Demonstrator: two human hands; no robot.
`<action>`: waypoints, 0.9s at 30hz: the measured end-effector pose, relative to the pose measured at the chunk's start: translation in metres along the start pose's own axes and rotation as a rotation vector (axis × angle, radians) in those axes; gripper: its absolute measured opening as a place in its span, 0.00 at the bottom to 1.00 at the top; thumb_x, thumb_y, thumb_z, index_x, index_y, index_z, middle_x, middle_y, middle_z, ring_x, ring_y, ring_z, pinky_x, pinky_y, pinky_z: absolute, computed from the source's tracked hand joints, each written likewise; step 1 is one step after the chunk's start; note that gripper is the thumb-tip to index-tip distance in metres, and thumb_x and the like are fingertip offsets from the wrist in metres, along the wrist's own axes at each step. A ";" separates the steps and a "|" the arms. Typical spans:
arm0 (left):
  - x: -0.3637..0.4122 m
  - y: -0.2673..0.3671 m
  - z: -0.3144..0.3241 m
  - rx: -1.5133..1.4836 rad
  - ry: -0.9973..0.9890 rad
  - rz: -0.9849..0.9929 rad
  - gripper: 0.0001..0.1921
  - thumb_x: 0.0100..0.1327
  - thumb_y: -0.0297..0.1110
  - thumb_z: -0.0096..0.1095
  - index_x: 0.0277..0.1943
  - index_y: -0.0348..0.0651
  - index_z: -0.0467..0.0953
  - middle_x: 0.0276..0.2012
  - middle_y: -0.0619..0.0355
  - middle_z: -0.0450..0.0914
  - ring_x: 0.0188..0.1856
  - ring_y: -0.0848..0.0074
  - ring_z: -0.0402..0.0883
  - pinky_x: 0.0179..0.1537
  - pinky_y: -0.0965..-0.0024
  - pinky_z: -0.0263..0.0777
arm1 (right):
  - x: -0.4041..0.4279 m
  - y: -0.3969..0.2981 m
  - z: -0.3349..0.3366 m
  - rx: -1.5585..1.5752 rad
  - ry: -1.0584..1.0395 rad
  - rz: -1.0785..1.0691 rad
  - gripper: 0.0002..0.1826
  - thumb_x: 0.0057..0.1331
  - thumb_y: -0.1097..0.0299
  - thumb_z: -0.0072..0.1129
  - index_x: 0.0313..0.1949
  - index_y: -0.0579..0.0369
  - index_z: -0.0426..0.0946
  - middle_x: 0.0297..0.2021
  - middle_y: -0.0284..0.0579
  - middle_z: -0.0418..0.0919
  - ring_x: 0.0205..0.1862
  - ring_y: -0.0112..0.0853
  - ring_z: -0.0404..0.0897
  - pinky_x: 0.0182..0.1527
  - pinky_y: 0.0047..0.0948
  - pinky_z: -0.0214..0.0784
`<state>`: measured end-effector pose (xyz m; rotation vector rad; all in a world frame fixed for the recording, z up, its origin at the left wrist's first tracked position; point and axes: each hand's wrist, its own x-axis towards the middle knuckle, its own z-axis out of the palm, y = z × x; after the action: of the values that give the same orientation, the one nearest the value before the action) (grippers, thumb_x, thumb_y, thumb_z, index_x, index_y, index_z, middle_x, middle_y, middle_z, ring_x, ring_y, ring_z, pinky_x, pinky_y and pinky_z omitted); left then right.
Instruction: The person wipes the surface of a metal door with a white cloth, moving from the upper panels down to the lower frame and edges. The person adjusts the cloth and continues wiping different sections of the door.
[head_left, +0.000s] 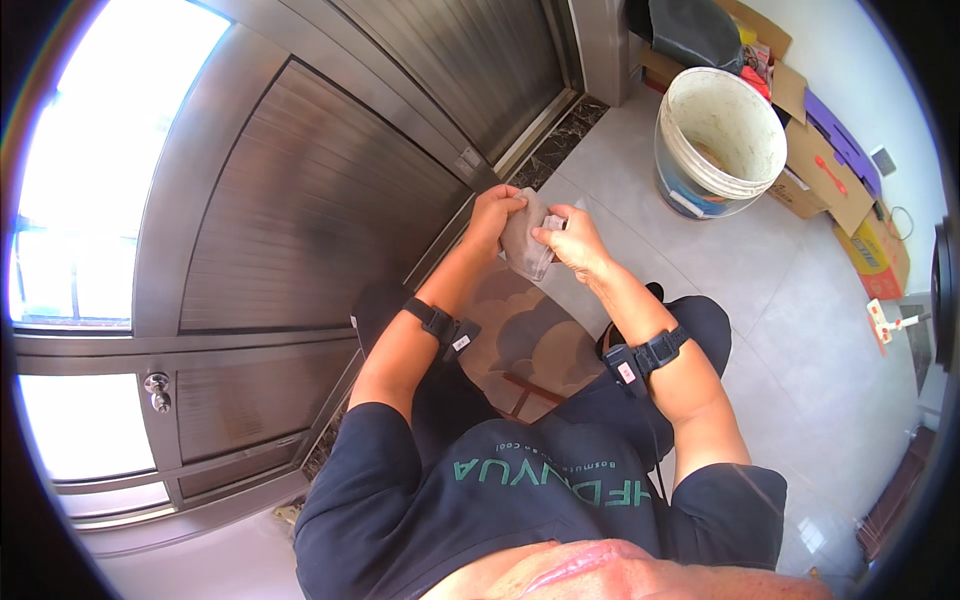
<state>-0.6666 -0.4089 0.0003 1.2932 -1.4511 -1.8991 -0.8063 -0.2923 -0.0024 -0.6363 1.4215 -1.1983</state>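
Note:
A crumpled, greyish-white cloth (525, 238) is stretched between my two hands, in front of my knees. My left hand (493, 217) pinches its upper left edge between thumb and fingers. On the other side, my right hand (574, 238) grips a folded part of it, the thumb pressed on top. The underside of the cloth is hidden. Both forearms carry black straps with small devices. Below the cloth lies a mat (536, 322) with a cloud-like pattern, partly covered by my legs.
A large white plastic bucket (679, 161) stands on the tiled floor at the upper right. Behind it, opened cardboard boxes (814, 169) line the wall. A metal door (315, 202) with a round knob (157, 391) rises close on the left. A white power strip (885, 322) lies at the far right.

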 end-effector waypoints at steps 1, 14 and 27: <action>0.002 0.002 0.003 0.011 -0.004 0.011 0.04 0.69 0.26 0.61 0.43 0.40 0.80 0.35 0.60 0.84 0.36 0.78 0.81 0.40 0.73 0.75 | 0.003 -0.001 -0.007 -0.032 -0.021 -0.007 0.34 0.65 0.71 0.71 0.66 0.72 0.69 0.51 0.57 0.82 0.45 0.39 0.86 0.38 0.36 0.84; 0.040 0.053 0.065 0.097 -0.108 0.108 0.05 0.67 0.28 0.65 0.44 0.41 0.81 0.36 0.62 0.83 0.35 0.79 0.80 0.38 0.72 0.72 | 0.006 -0.020 -0.096 0.222 0.015 0.034 0.31 0.64 0.66 0.74 0.63 0.65 0.73 0.50 0.47 0.83 0.45 0.32 0.85 0.41 0.33 0.84; 0.100 -0.010 0.125 0.789 -0.461 -0.114 0.21 0.71 0.46 0.58 0.49 0.31 0.78 0.34 0.49 0.88 0.33 0.68 0.86 0.38 0.62 0.78 | 0.006 -0.020 -0.142 0.376 0.577 -0.277 0.16 0.65 0.64 0.62 0.45 0.66 0.80 0.39 0.41 0.81 0.41 0.24 0.75 0.44 0.28 0.67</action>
<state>-0.8191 -0.4179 -0.0472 1.2929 -2.5940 -1.8291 -0.9461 -0.2597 -0.0053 -0.2294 1.5381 -1.9222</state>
